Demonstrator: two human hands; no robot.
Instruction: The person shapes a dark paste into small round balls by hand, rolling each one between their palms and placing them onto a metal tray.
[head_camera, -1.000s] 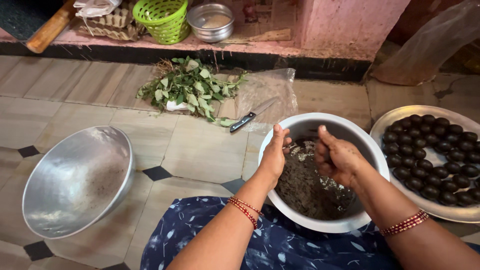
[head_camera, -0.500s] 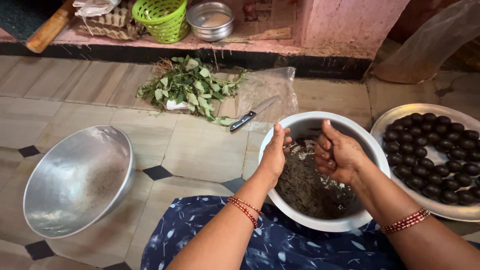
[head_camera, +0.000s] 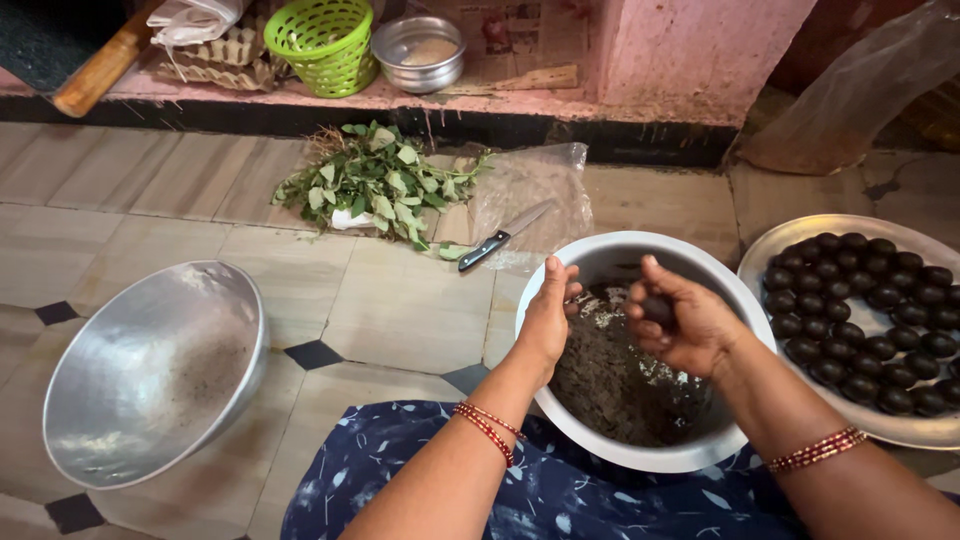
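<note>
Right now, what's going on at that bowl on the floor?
A person sits over a steel bowl of dark mixture. The right hand curls its fingers around a small dark lump; the left hand rests at the rim. A tray of dark balls lies to the right.

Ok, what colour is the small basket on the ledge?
The small basket is bright lime green with a lattice pattern; the head view shows it.

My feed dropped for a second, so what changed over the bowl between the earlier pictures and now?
Little changed. The right hand rose slightly from the dark mixture and its grip closed round a small dark lump. The left hand stayed upright at the steel bowl rim. Nothing was let go. The tray of dark balls, knife, leaves and empty bowl stayed put.
</note>
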